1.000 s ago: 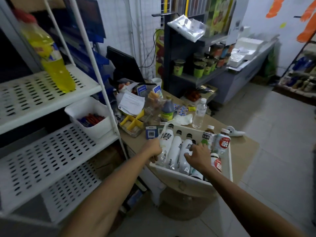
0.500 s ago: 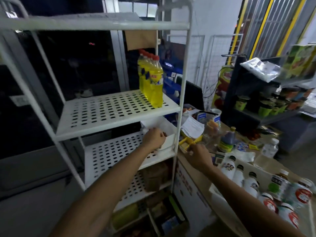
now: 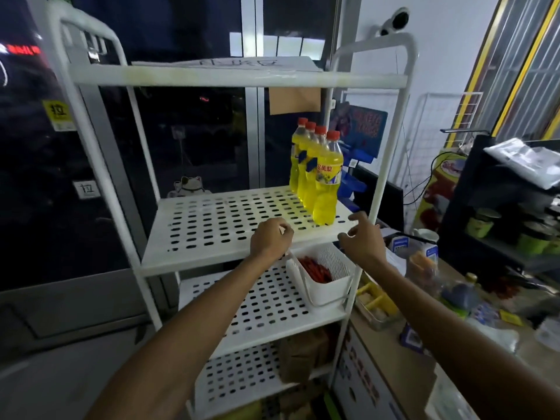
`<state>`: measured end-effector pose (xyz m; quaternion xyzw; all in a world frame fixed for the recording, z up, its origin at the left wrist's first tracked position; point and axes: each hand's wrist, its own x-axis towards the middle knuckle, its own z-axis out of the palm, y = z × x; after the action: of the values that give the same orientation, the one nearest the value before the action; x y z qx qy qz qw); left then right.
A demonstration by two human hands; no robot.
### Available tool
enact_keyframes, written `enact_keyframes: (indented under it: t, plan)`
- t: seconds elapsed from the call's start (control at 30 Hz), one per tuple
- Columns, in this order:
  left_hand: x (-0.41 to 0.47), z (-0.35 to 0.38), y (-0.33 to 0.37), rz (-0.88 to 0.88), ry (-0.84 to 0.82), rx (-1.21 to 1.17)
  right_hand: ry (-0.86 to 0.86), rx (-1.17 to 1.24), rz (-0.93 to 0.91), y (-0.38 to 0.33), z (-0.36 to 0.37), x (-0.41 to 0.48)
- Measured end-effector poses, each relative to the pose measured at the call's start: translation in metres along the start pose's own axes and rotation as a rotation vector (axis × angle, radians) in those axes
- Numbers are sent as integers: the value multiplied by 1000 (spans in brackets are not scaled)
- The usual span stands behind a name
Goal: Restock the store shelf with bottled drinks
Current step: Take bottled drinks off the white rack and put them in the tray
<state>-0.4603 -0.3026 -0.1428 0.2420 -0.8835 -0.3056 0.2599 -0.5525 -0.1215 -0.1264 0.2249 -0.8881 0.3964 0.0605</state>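
Observation:
A white perforated shelf rack (image 3: 212, 228) stands in front of me. Several yellow drink bottles (image 3: 328, 183) with red caps stand upright in a row along the right side of its middle shelf. My left hand (image 3: 269, 239) hovers at the front edge of that shelf with its fingers curled and nothing in them. My right hand (image 3: 360, 237) is beside the rack's front right post, just right of the nearest yellow bottle, fingers loosely spread and holding nothing. No other bottled drinks are clearly in view.
A white basket (image 3: 328, 291) with red items sits at the right of the lower shelf. A cluttered counter (image 3: 454, 322) adjoins the rack on the right, a dark display stand (image 3: 485, 213) behind it. Behind the rack is a dark glass door with a cat figurine (image 3: 188, 187).
My view swung from the crate of bottles on the counter up to the rack. Both hands left the crate, holding nothing, and rose to the middle shelf's front edge.

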Motion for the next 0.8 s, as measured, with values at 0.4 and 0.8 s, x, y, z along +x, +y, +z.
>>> enact_keyframes:
  t: [0.4, 0.8]
  plan:
    - [115, 21, 22, 8, 19, -105, 53, 115, 5, -41, 39, 125]
    - [165, 85, 50, -54, 74, -72, 150, 180, -50, -13, 43, 129]
